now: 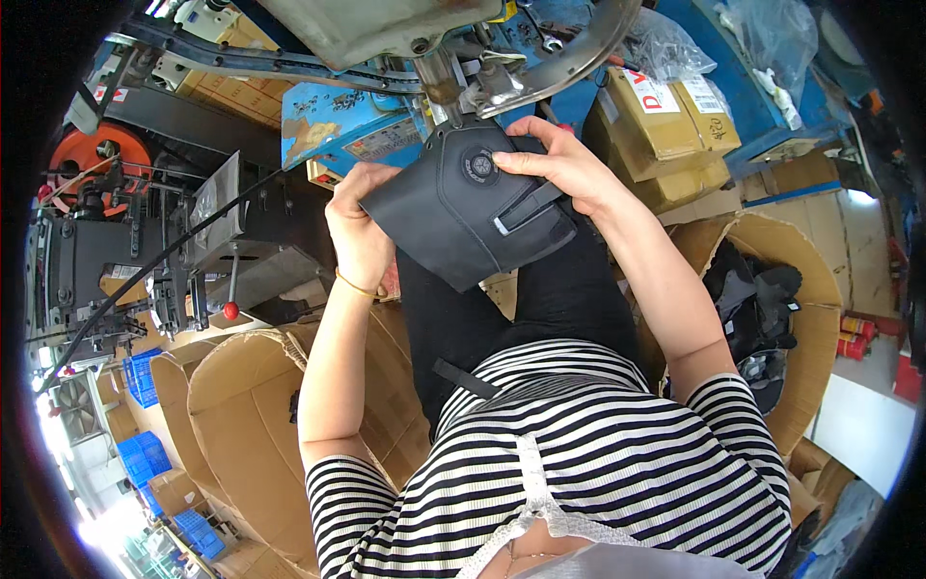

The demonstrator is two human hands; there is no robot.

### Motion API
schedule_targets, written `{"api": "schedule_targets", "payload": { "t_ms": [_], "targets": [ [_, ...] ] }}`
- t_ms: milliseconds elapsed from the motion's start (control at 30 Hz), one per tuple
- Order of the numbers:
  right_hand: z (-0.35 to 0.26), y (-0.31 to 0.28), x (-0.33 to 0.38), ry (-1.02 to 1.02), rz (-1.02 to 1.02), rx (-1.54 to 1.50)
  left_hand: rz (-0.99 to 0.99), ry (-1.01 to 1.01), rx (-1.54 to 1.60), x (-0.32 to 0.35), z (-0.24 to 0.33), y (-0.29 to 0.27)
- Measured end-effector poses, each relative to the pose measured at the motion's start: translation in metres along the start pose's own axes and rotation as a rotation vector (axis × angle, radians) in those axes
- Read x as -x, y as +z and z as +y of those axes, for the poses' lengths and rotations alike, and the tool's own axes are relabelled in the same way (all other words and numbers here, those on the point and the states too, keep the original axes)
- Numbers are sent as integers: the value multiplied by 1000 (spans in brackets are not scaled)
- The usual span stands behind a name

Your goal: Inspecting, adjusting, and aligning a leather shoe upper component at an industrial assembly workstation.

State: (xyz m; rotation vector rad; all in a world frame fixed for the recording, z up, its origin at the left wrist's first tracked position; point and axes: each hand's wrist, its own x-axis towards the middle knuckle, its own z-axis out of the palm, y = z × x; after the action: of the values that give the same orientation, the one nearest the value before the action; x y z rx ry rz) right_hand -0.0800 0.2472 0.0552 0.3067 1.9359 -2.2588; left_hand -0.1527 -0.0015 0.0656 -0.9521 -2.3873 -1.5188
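Observation:
A black leather-like panel [434,207] with a round embossed badge, a stitched seam and a slotted strap hangs between my two hands, above my lap. My left hand [359,217] is closed on its left edge, the fingers partly hidden behind it. On the upper right, my right hand [569,169] grips the panel with the thumb beside the badge and the fingers round the far edge. The panel's top edge lies right under the metal post [441,87] of a machine; whether they touch I cannot tell.
A large cardboard box [256,415] stands at my left, and another box [820,357] with black pieces at my right. Taped cartons [666,125] sit at the back right. A black machine with a red wheel [96,159] stands far left. The grey machine head [362,29] overhangs the panel.

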Motion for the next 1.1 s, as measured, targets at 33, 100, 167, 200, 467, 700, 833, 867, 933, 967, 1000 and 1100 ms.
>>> {"api": "schedule_targets", "payload": {
  "t_ms": [33, 100, 167, 200, 467, 700, 833, 867, 933, 967, 1000, 1100],
  "targets": [
    [1, -1, -1, -22, -21, -9, -98, -1, -8, -1, -1, -5],
    [1, -1, 0, -87, -45, 19, -193, -2, -19, -6, 0, -20],
    [1, -4, 6, -148, -58, 45, -586, -83, 276, -20, 7, -41],
    [1, -7, 12, -283, -56, 209, -783, -190, 548, -28, 7, -59],
    [-1, 26, 46, -431, -200, 449, -591, -477, 565, 5, 27, -14],
    [23, 7, 44, -429, -425, 385, -580, -517, 826, 21, 39, 4],
    [37, 15, 45, -61, -432, 386, -514, -590, 907, 32, 34, 16],
    [40, 11, 48, -258, -423, 387, -468, -593, 877, 31, 33, 15],
    [38, 6, 52, -429, -454, 352, -426, -584, 874, 27, 31, 11],
    [35, 6, 55, -429, -458, 351, -422, -586, 874, 27, 32, 11],
    [32, 6, 58, -498, -471, 347, -417, -608, 871, 27, 33, 12],
    [30, 10, 64, -560, -422, 416, -445, -621, 864, 26, 29, 13]
  ]
}}
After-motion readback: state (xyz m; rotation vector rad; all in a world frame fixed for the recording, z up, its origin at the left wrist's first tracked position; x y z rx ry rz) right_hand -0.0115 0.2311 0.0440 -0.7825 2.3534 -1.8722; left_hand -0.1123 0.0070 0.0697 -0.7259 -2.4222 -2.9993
